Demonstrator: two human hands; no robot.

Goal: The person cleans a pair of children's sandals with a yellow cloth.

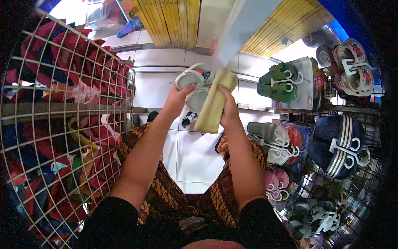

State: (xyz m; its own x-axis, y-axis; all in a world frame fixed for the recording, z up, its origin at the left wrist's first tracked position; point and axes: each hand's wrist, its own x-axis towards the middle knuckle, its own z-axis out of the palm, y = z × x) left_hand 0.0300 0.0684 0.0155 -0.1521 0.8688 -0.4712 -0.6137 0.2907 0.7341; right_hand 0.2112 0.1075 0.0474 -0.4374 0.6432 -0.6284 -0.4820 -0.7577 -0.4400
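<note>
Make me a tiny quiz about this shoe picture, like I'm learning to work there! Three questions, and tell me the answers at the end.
1. What does the right hand hold?
2. True or false: the left hand is empty.
3. Fill in: the green sandals are on the person's ___ side.

Key:
1. A yellowish cloth.
2. False; it holds white clogs.
3. Right.

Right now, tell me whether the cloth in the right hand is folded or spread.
Folded: the cloth forms a narrow, compact strip with a lengthwise crease, and the right hand grips its side.
</note>
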